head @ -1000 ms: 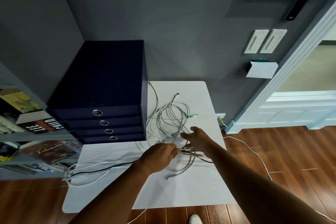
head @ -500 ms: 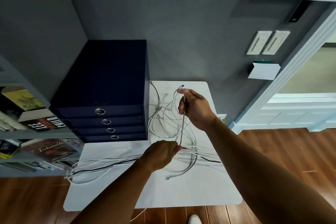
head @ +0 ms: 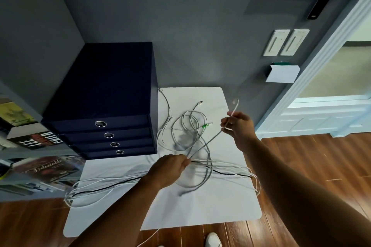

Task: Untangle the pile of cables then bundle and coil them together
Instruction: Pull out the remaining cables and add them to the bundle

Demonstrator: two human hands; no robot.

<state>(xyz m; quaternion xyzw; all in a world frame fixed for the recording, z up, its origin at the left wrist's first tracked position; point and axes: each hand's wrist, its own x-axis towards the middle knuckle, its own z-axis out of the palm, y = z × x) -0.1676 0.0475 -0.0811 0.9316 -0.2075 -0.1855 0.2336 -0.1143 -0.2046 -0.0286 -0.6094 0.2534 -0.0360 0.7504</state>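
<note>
Below, a white table (head: 220, 212) stood against a grey wall (head: 200, 26) on a brown wood floor (head: 305, 158). A dark blue drawer box (head: 104, 94) with four ring pulls took up the table's far left corner. Left of the table, a shelf (head: 30, 146) held books. On the wall to the right were two pale switches (head: 286, 42), with a white door frame (head: 321, 66) beyond them. A white shoe (head: 213, 239) showed at the near edge.

The tangle (head: 188, 126) of pale cables lay on the far half of the table, just right of the box. A bundle (head: 100, 186) of white cables and one black one ran left to right across the middle, its ends hanging off both sides.

The left hand (head: 170, 168) gripped the bundle, fingers curled round it. The right hand (head: 239, 128), raised over the table's right side, pinched a grey cable (head: 208, 142) between thumb and fingers. It stretched taut from the left hand, and its white end stuck up past the fingers.
</note>
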